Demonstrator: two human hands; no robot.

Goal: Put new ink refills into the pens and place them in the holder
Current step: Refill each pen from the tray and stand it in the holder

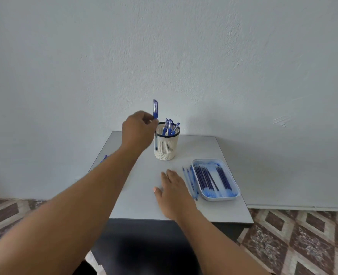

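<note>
My left hand [138,132] pinches a blue capped pen [155,110] and holds it upright just left of the cream slotted holder [166,147]. The pen's lower end hangs beside the holder's outer wall. Three blue pens [170,127] stand inside the holder. My right hand [174,191] rests flat on the white table [140,205] with its fingers straight, beside a few pens [191,181] lying on the tabletop. A light blue tray [231,196] to the right holds several dark blue refills [204,178].
A small blue item [104,158] lies at the table's left edge, partly hidden by my left arm. The table stands against a plain wall [164,56]. Patterned floor tiles [303,241] surround it.
</note>
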